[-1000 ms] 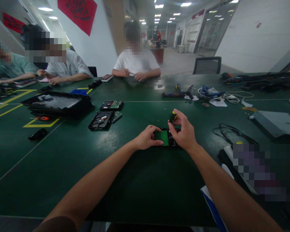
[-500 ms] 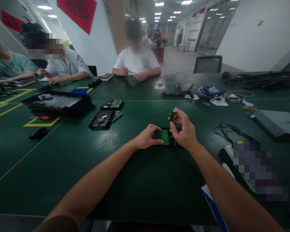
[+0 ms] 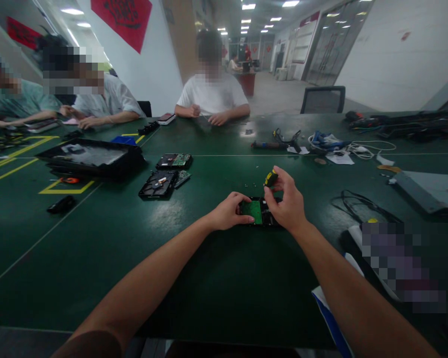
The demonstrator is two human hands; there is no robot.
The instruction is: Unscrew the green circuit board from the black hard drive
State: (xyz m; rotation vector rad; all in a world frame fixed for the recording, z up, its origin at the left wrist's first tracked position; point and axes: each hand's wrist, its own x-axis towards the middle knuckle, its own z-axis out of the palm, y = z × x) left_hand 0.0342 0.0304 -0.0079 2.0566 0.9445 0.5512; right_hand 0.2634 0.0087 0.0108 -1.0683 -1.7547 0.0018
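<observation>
A black hard drive with a green circuit board lies on the dark green table in front of me. My left hand grips its left end, with the thumb along the near edge and the fingers at the far side. In my right hand, thumb and fingers close round the yellow and black handle of a screwdriver. The handle tilts over the drive's right part; the shaft and tip I cannot make out. Just beyond the drive lie several tiny screws.
Left of centre lie two more hard drives and a loose circuit board. A black tray stands farther left. A grey metal box and cables are on the right. Several people sit across the table.
The screwdriver handle has tipped further over toward the right in my right hand. My left hand keeps its place on the hard drive. The whole view has shifted slightly.
</observation>
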